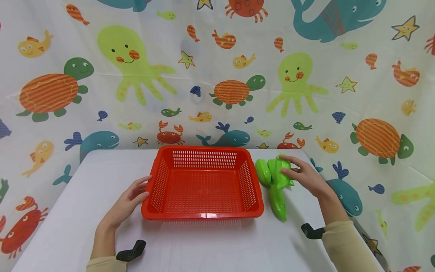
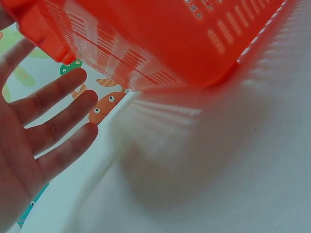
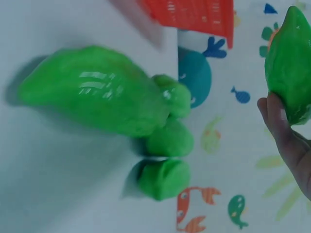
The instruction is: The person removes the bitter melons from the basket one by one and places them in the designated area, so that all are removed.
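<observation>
My right hand (image 1: 304,175) holds a glossy, pointed green vegetable (image 3: 290,68) above other green pieces, right of a red basket (image 1: 204,216). Thumb and fingers grip its lower end in the right wrist view. Beneath it, a long tapered green vegetable (image 1: 278,203) lies on the white table, and an oval green piece (image 1: 263,172) lies by the basket's right wall. My left hand (image 1: 130,196) is at the basket's left rim, its fingertips touching or very close to it. The left wrist view shows the left fingers (image 2: 63,97) extended and spread, with nothing held.
The basket's perforated inside shows bare red plastic. White table surface (image 1: 204,249) extends in front and to the left. A curtain (image 1: 190,113) printed with sea animals hangs behind the table's back edge. Dark wrist cameras (image 1: 131,251) stick out from both beige sleeves.
</observation>
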Available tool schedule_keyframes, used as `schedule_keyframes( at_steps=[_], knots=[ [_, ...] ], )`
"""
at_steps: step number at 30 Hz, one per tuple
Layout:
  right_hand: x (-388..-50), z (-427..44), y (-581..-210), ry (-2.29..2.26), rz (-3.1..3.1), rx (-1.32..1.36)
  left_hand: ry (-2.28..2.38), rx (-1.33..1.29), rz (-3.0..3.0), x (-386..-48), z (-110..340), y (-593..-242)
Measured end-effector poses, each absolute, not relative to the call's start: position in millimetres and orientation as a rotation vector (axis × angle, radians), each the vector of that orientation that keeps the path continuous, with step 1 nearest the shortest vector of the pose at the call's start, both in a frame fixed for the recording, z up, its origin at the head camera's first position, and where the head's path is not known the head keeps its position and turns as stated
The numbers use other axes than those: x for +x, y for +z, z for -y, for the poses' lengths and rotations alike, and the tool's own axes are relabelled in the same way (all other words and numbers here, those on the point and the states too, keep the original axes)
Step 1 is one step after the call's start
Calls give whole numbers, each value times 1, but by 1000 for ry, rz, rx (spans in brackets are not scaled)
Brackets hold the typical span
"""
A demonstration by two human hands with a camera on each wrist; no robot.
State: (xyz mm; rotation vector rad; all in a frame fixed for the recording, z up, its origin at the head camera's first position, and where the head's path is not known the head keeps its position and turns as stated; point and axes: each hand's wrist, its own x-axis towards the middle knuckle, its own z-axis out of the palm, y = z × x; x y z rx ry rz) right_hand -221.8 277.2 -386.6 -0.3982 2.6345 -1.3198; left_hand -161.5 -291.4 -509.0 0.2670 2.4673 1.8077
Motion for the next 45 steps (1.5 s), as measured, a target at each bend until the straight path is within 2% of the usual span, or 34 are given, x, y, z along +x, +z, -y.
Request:
schedule_keyframes(
  at_steps=[13,20,31,45],
  knots=[
    [-221,-321,-424,-1169,-2591,-286,1813,255,-2455,-160,292,-509],
    [-217,-335,-440,-1159,-2565,-337,1808,250,-2459,-161,290,-508],
    [-205,-343,-454,-1130,-2507,-295,1802,257,-2460,-162,291,-509],
    [-206,-348,-467,-1080,-2483,-217,1810,262,-2454,-161,291,-509]
  ],
)
